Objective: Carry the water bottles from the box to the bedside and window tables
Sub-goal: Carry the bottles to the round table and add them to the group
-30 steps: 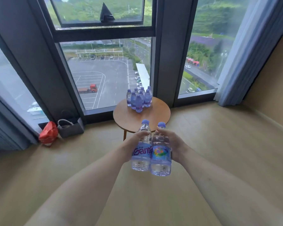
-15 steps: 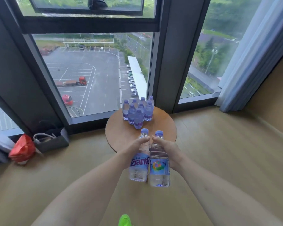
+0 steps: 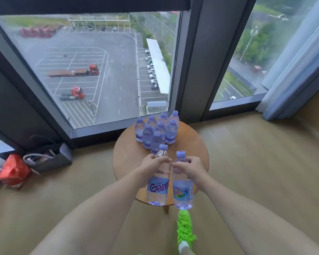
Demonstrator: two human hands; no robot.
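Up close, our left fingers [image 3: 164, 160] curled round the neck of the left water bottle [image 3: 157, 183], just below its blue cap, and our right fingers [image 3: 177, 165] curled the same way round the neck of the right water bottle [image 3: 182, 188]. So the left hand [image 3: 152, 165] gripped one bottle and the right hand [image 3: 192, 168] gripped the other. Both bottles hung upright, side by side and nearly touching, the left one showing a purple "Gant" label and the right one a coloured picture label. We held them in the air above the near edge of the round wooden window table [image 3: 190, 142], their bases clear of the top.

Farther back on that table stood the cluster of water bottles [image 3: 157, 131], about eight, all upright and packed close together near the window side. Below the held pair we saw our neon green shoe [image 3: 184, 229] on the wooden floor [image 3: 256, 162]. Beyond the table rose the large window [image 3: 92, 70] with its dark frame, looking down on a car park. A pale blue curtain [image 3: 293, 70] hung at the right. At the left, by the window base, sat a grey bag [image 3: 48, 159] and, beside it, a red bag [image 3: 14, 171].
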